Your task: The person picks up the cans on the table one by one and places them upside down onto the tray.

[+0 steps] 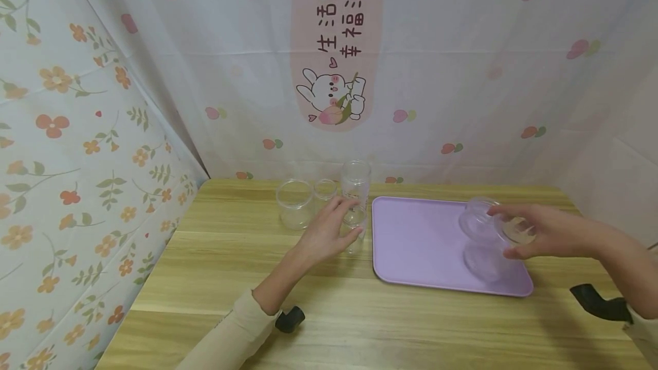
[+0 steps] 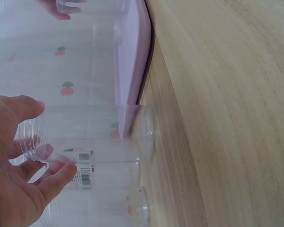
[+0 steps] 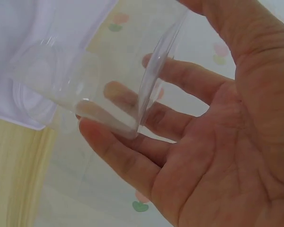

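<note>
Around the threaded neck of a clear plastic jar (image 2: 90,127), my left hand (image 1: 326,233) curves its thumb and fingers. That jar stands upright on the wooden table, left of the lilac tray (image 1: 411,244). Over the tray's right side my right hand (image 1: 560,233) holds a second clear jar (image 3: 128,61), tilted, with its fingers round one end. Another clear jar (image 1: 475,227) is on the tray just left of the held one; whether the two touch, I cannot tell.
Behind my left hand stand a wide clear jar (image 1: 295,207), a small clear jar (image 1: 325,189) and a tall clear jar (image 1: 356,176), which bears a barcode label (image 2: 85,175). Printed curtains (image 1: 231,101) hang behind and left of the table (image 1: 216,278).
</note>
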Demonstrator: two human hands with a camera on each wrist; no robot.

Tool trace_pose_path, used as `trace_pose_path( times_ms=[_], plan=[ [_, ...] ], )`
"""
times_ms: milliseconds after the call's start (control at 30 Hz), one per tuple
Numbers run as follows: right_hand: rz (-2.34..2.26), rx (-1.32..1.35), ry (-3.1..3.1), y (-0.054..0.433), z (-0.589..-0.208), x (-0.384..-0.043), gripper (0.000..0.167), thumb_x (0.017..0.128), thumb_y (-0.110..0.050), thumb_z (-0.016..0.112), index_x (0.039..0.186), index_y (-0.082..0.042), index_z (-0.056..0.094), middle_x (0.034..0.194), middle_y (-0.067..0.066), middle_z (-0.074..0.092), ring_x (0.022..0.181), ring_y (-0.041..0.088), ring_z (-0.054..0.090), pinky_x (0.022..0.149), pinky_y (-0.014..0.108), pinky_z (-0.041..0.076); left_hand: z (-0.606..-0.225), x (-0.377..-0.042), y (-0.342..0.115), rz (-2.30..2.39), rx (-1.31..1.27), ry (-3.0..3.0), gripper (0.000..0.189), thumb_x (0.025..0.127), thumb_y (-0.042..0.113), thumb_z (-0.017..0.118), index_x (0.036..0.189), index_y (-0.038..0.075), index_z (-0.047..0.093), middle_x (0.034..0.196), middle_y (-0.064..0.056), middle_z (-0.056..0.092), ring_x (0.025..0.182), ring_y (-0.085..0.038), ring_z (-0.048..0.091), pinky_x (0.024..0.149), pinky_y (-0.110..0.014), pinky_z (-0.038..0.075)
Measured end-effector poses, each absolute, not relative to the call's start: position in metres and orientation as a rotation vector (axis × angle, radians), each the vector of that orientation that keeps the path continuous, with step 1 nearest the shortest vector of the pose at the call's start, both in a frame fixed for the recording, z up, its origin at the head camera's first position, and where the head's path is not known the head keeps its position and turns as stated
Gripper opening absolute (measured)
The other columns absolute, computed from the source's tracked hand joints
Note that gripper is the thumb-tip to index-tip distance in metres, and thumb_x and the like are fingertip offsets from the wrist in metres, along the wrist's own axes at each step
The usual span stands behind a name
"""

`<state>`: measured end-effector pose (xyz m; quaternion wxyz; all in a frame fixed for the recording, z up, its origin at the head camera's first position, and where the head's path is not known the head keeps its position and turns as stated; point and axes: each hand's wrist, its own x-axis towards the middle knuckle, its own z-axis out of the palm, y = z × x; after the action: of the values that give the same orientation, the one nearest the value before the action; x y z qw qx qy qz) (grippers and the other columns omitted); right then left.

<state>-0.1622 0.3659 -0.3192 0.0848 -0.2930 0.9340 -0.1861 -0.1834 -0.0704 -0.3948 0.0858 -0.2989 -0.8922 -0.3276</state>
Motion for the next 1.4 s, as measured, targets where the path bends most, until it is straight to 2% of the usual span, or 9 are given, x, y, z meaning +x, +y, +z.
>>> trace_pose_path(
  times_ms=[100,300,567,767,967,1200,1267,1400],
  plan=[
    [-0.545,-0.863,2.767,0.366,-0.322,-0.164,0.073,0.078,-0.028,0.09,0.134,0.005,0.057,0.126,0.019,0.063,0.104,0.038,0.065,0.078,0.041,0.059,-0.395,-0.183,-0.07,-0.974,-0.891,-2.657,0.054,0.095,0.022,0.075,0.141,0.003,0.055,0.128,-0.013,0.056,0.109,-0.023,0.057,0.094,-0.038,0.051],
    [-0.531,-0.794,2.734,0.365,-0.325,-0.166,0.077,0.078,-0.036,0.089,0.135,0.004,0.057,0.126,0.019,0.062,0.104,0.038,0.064,0.08,0.048,0.058,-0.395,-0.183,-0.07,-0.963,-0.885,-2.653,0.054,0.094,0.021,0.076,0.141,0.003,0.054,0.127,-0.012,0.056,0.108,-0.023,0.058,0.093,-0.037,0.051],
    [-0.568,-0.78,2.694,0.362,-0.326,-0.167,0.078,0.081,-0.031,0.087,0.138,0.008,0.052,0.128,0.026,0.059,0.103,0.044,0.063,0.082,0.059,0.056,-0.391,-0.184,-0.071,-0.93,-0.897,-2.68,0.054,0.095,0.022,0.075,0.141,0.003,0.054,0.128,-0.012,0.055,0.11,-0.023,0.057,0.095,-0.038,0.051],
    [-0.56,-0.778,2.697,0.361,-0.326,-0.166,0.079,0.082,-0.031,0.087,0.139,0.009,0.05,0.132,0.026,0.057,0.11,0.044,0.06,0.083,0.057,0.056,-0.386,-0.183,-0.072,-0.886,-0.914,-2.713,0.054,0.095,0.022,0.075,0.14,0.003,0.053,0.129,-0.013,0.054,0.111,-0.024,0.057,0.093,-0.037,0.052],
    [-0.577,-0.792,2.698,0.366,-0.326,-0.164,0.08,0.082,-0.027,0.086,0.141,0.01,0.048,0.135,0.028,0.054,0.114,0.045,0.058,0.083,0.056,0.055,-0.375,-0.184,-0.066,-0.754,-0.92,-2.806,0.053,0.095,0.024,0.074,0.14,0.004,0.054,0.128,-0.012,0.053,0.107,-0.022,0.057,0.086,-0.033,0.052],
    [-0.54,-0.807,2.748,0.368,-0.328,-0.162,0.079,0.082,-0.027,0.087,0.143,0.006,0.049,0.135,0.023,0.057,0.113,0.025,0.058,0.081,0.041,0.056,-0.359,-0.185,-0.058,-0.49,-0.92,-2.921,0.052,0.095,0.026,0.072,0.139,0.004,0.055,0.131,-0.016,0.054,0.112,-0.026,0.058,0.093,-0.037,0.052],
    [-0.546,-0.807,2.752,0.368,-0.328,-0.162,0.079,0.082,-0.027,0.087,0.143,0.006,0.048,0.136,0.023,0.056,0.113,0.024,0.058,0.08,0.04,0.056,-0.356,-0.186,-0.057,-0.435,-0.922,-2.935,0.05,0.095,0.026,0.072,0.138,0.005,0.055,0.13,-0.016,0.055,0.112,-0.026,0.058,0.093,-0.037,0.051],
    [-0.573,-0.818,2.744,0.369,-0.33,-0.162,0.079,0.083,-0.025,0.086,0.143,0.007,0.048,0.137,0.026,0.055,0.114,0.035,0.058,0.08,0.041,0.056,-0.351,-0.186,-0.056,-0.401,-0.944,-2.95,0.045,0.095,0.025,0.071,0.133,0.005,0.058,0.128,-0.015,0.056,0.107,-0.026,0.06,0.088,-0.037,0.053]
  ],
)
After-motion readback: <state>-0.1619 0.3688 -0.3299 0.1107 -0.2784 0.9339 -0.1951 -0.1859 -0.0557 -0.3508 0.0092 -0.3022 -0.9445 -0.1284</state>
